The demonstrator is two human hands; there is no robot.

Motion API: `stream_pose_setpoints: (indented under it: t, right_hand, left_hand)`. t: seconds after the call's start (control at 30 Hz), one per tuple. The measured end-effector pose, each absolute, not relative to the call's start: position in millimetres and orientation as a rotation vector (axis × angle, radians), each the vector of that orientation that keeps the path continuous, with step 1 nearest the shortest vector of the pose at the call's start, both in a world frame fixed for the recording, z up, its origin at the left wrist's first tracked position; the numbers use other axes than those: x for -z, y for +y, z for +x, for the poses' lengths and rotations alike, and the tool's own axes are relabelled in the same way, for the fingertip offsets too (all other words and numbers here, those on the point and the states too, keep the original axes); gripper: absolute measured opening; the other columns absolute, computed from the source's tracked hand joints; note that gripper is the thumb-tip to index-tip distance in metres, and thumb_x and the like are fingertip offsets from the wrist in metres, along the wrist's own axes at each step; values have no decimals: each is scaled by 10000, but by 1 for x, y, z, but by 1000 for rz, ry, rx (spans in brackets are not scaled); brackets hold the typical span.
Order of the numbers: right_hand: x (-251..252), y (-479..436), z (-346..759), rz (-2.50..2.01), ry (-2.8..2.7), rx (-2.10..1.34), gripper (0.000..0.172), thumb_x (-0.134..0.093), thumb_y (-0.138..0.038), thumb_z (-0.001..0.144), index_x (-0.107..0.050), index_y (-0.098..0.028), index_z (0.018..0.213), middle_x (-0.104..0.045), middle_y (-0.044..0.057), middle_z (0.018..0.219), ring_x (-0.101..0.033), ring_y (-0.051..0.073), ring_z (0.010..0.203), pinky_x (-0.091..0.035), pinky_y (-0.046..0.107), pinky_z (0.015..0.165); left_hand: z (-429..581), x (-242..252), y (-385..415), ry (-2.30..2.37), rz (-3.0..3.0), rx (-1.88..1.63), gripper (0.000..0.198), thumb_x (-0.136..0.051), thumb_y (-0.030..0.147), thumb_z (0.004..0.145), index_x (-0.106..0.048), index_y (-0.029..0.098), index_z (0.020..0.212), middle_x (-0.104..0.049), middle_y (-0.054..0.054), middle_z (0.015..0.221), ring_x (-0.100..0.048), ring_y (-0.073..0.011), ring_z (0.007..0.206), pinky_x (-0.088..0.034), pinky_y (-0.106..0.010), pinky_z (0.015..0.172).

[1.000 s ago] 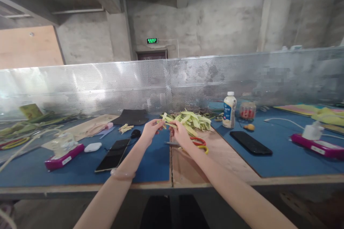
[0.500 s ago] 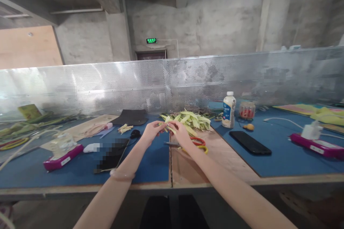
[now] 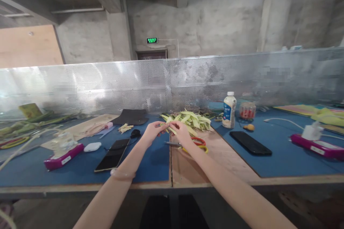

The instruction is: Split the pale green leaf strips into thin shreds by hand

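Note:
My left hand (image 3: 154,131) and my right hand (image 3: 179,128) meet above the middle of the table, fingertips pinched together on a thin green strip (image 3: 163,124). The strip is small and mostly covered by the fingers. Just behind my right hand lies a pile of pale green leaf strips (image 3: 192,120). Scissors with red and yellow handles (image 3: 199,144) lie under my right wrist, their blades pointing left.
Left of my hands are a dark phone (image 3: 113,155), a white case (image 3: 92,146) and a purple power strip (image 3: 63,157). On the right stand a bottle (image 3: 229,111) and a jar (image 3: 247,110), with a black phone (image 3: 249,142) in front. A perforated metal screen (image 3: 120,86) runs behind.
The fingertips have shifted very slightly around the strip, and my right hand's fingers are a little more curled. The arms are almost where they were.

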State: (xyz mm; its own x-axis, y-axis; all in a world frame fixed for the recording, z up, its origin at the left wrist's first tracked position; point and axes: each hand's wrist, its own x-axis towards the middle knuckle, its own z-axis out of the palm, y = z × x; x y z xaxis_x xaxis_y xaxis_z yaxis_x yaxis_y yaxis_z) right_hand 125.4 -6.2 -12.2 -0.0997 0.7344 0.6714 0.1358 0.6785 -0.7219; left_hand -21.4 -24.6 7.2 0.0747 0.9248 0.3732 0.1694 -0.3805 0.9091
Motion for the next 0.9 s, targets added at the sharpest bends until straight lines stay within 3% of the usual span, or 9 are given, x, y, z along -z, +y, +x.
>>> stream_pose_setpoints:
  t: [0.43, 0.9]
  right_hand:
    - [10, -10, 124, -799, -1573, -517, 228, -475, -347, 753, -591, -152, 774, -593, 17, 684, -523, 138, 634, -414, 259, 622]
    - [7, -16, 124, -804, -1576, -484, 213, -473, -336, 758, -593, -161, 755, -600, 17, 697, -530, 143, 656, -413, 267, 648]
  left_hand:
    - [-22, -8, -27, 954, 1543, -1280, 462, -695, 409, 577, -612, 130, 936, -646, -62, 740, -559, -108, 624, -393, -210, 548]
    - [-21, -6, -25, 1000, 1589, -1322, 473, -709, 399, 555, -599, 147, 940, -653, -59, 749, -581, -135, 663, -370, -199, 504]
